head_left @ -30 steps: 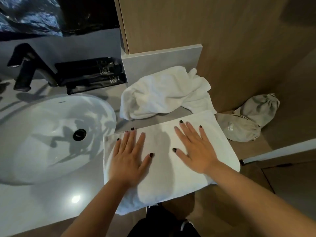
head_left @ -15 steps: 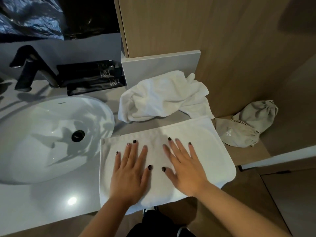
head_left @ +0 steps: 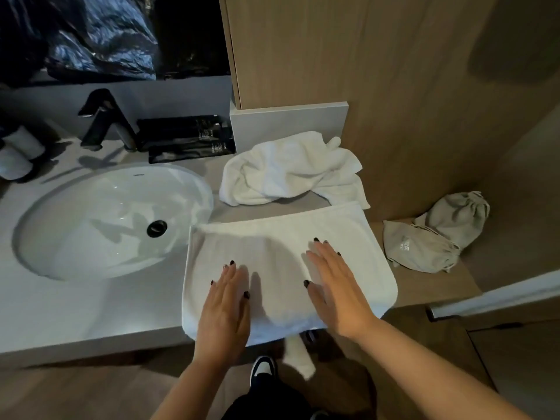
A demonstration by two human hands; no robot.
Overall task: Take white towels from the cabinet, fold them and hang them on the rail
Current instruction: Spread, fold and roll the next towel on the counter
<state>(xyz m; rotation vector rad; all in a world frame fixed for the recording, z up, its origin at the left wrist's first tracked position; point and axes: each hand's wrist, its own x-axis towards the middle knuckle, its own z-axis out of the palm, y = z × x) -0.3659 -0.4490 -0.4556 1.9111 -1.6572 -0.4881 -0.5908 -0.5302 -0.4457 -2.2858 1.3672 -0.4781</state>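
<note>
Left hand (head_left: 222, 307) & right hand (head_left: 336, 294) lie flat, fingers straight, on the folded white towel (head_left: 281, 247), gripping nothing. Crumpled towel (head_left: 291, 168) behind isn't folded yet. No rail in view, so hanging is prob. left.

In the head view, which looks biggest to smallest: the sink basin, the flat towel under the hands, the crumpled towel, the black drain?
1. Sink basin
2. Flat towel, close to the basin in size, so unsure
3. Crumpled towel
4. Black drain

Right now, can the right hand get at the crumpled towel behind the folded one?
Probably yes. The right hand lies flat on the folded towel, holding nothing, and the crumpled towel sits just beyond it on the counter with nothing between them.
</note>
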